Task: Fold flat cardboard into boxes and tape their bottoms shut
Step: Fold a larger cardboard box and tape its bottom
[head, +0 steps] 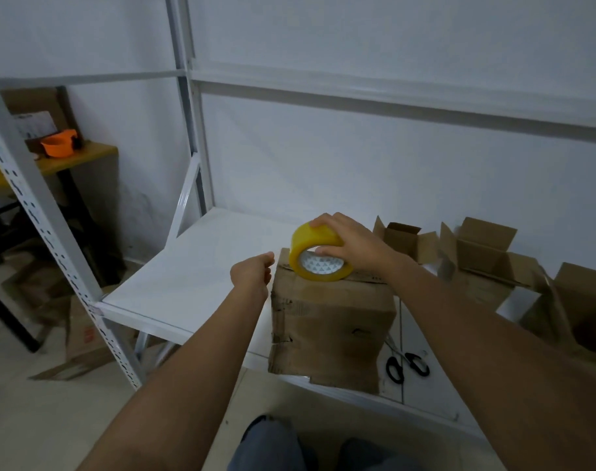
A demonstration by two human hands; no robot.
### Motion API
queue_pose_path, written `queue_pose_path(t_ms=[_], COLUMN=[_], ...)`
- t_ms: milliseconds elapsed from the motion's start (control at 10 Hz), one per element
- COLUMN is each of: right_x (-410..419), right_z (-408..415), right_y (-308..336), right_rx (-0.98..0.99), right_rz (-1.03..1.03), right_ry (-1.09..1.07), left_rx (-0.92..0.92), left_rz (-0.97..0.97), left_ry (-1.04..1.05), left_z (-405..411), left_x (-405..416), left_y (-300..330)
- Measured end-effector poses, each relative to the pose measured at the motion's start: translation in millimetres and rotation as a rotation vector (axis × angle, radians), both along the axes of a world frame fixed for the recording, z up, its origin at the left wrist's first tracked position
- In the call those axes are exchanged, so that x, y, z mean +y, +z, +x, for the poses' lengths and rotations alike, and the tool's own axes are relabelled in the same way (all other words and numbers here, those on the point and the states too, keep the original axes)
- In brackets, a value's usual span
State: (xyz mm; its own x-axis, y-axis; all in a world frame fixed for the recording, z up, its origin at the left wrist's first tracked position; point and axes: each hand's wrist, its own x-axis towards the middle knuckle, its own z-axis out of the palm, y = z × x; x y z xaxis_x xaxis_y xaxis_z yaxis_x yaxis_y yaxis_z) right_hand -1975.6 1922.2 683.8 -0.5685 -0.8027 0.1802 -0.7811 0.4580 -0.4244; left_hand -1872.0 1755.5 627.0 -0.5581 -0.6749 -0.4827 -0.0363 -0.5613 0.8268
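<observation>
Tape roll [318, 254]: yellow packing tape, standing on edge on top of the box, at its far left part; white core w/ small printed marks faces the camera.
R hand [349, 243]: grips the roll from above; fingers curled over the rim, thumb at the core opening.
L hand [252, 275]: just beside the box's top-left corner; fingers bunched together as if pinching; whether tape end is between them, cannot tell.
Box [330, 321]: brown cardboard, folded up, closed flaps on top; sits on the white shelf [194, 277], near its front edge; lower flaps hang past the edge.
Scissors [407, 365]: black handles, lying on shelf just R of the box.
Open boxes [476, 253]: several, flaps up, on shelf at R, behind the R arm.
Tape dispenser [58, 144]: orange, on a wooden table [92, 154] far L, well apart.
Floor [35, 419]: flat cardboard [82, 338] lying under the rack, L side.
</observation>
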Motion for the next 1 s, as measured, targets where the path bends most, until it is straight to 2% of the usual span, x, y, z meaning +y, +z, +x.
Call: queue_pose_path(t_ms=[200,400,500,700,1000], right_x=[-15,-42,-43,-43,-42], right_z=[-1,0,0,-3,-2], right_y=[12,40,41,38,30], right_rx=[0.056,0.207,0.217,0.186,0.162], right_rz=[0.123,0.344,0.441,0.471,0.503], right_ry=[0.066,0.096,0.063,0.042,0.031], left_rx=[-0.029,-0.084,-0.097,-0.144,-0.068], left_rz=[-0.007,0.057,0.062,0.031,0.055], left_ry=[0.085,0.050,0.025,-0.028,-0.052], left_z=[6,4,-4,-12,-10], left_x=[-23,-17,-13,-11,-2], left_y=[-3,-12,-16,-25,-40])
